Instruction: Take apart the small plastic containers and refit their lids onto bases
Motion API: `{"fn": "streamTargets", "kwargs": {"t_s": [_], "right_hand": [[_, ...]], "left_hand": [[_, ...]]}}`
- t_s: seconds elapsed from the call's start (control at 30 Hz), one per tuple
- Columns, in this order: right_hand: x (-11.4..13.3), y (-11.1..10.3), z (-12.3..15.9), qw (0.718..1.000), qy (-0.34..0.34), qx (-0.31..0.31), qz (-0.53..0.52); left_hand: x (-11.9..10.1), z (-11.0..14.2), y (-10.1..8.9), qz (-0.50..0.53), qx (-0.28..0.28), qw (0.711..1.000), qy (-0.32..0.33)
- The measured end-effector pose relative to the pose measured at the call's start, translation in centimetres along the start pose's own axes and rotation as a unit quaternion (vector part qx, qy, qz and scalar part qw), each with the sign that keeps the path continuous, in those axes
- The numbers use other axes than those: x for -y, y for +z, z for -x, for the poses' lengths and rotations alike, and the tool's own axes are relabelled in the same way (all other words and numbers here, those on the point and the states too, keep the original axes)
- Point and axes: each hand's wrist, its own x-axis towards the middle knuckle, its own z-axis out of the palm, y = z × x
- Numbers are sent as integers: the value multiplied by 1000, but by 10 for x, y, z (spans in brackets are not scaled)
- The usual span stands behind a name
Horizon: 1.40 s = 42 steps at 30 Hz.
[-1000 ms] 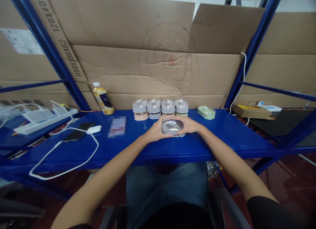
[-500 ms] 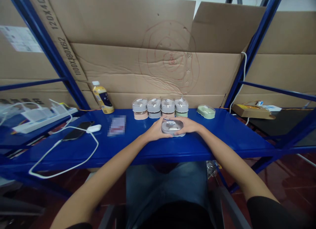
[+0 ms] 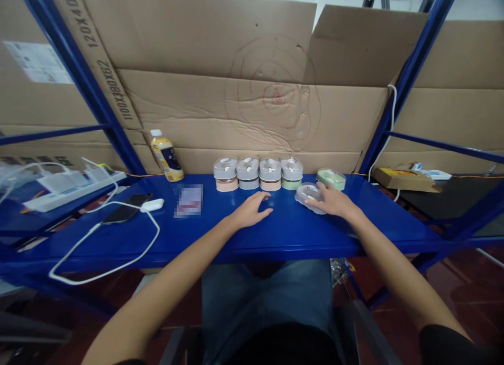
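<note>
My left hand [image 3: 250, 210] lies flat and empty on the glossy blue steel shelf [image 3: 299, 236], fingers spread wide and holding nothing, just in front of the row of four lidded tubs [image 3: 248, 170]. Each tub in that row has a grey lid over a pale base, and all four stand upright, side by side, with their lids on.

My right hand [image 3: 329, 200] is just in front of the row's right end, its fingers spread over a translucent oval plastic box [image 3: 307, 198]. The box is tilted, and I can't tell whether my fingers are gripping it or only resting on it. Just beyond it, and further right of the row, sits a pale green oval dish with a clear cover [image 3: 331, 179].

Left of the row stand a yellow-capped plastic bottle [image 3: 166, 160] and a blurred flat card [image 3: 189, 201]. Further left lie a black phone [image 3: 125, 213], a white cable [image 3: 106, 262] and a white power strip [image 3: 74, 190]. Behind the row rises a brown cardboard sheet [image 3: 275, 100] marked with red rings.

So four tubs stand lidded in line, while the translucent box sits out of line under my right hand.
</note>
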Motion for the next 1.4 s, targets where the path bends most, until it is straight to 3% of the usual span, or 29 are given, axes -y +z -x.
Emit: {"fn": "streamTargets", "kwargs": {"t_s": [0.1, 0.3, 0.47, 0.57, 0.93, 1.23, 1.4], "right_hand": [[-18, 0, -9, 999, 44, -20, -3], [-44, -1, -28, 993, 30, -107, 47], [-61, 8, -54, 996, 0, -32, 79], [-65, 13, -69, 997, 13, -20, 70], [-25, 27, -101, 982, 105, -107, 118], [-24, 37, -105, 974, 80, -170, 130], [7, 21, -102, 976, -10, -209, 55]], "left_hand": [[-3, 0, -2, -6, 8, 1000, -8], [-3, 1, -5, -2, 16, 1000, -13], [-2, 1, -5, 3, 16, 1000, -8], [-3, 0, -6, 1, 23, 1000, -8], [-2, 0, -6, -6, 35, 999, -15], [1, -1, -3, 4, 31, 999, -15], [3, -2, -2, 2, 30, 999, -10]]}}
